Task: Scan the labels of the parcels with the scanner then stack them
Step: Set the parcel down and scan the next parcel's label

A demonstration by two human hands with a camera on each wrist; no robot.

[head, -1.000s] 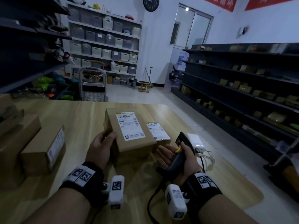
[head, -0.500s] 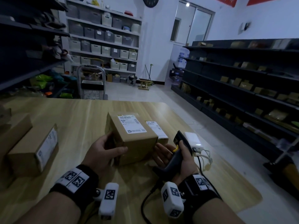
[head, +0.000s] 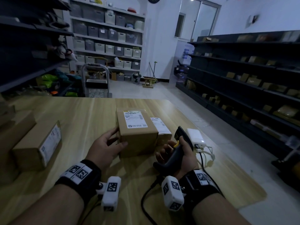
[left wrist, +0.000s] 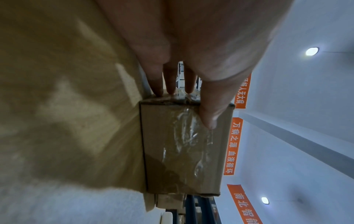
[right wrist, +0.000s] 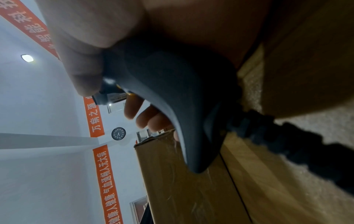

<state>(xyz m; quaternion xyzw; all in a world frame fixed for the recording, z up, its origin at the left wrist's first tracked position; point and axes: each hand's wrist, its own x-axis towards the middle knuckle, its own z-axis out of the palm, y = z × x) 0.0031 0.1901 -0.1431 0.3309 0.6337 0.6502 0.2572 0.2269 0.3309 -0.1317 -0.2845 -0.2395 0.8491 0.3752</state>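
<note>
My left hand (head: 106,146) gripped the box (head: 137,132) at its near-left corner, thumb across the near face, fingers (left wrist: 170,80) close together on the left side. The box sat at the table's (head: 65,114) centre, label (head: 135,119) facing up. From the wrist view I could not tell whether its base was flat on the table or slightly raised.

My right hand (head: 177,153) was wrapped round the scanner (head: 176,150) grip at 3 o'clock of the box, fingers curled about the handle, thumb on the far side. The scanner head pointed toward 12 o'clock, away from the label.

Risks noted:

1. Missed read. The scanner was not aimed at the label; triggering from this pose would likely catch nothing, or the second label (head: 159,125) on the lower parcel (head: 164,137) touching the box at 3 o'clock.
2. Wrong parcel logged. Those two labels lay side by side, so a wide beam could register the neighbour.
3. Slip. I held the box one-handed at one corner over glossy tape (left wrist: 187,144); a lift or tilt might let it rotate out.
4. Cable snag. The cord (head: 144,202) trailed toward 6 o'clock; a quick swing could drag it.
5. Knock. The white pack (head: 195,138) sat just beyond the scanner at 3 o'clock and could be struck.

Another box (head: 39,143) waited at 9 o'clock.
</note>
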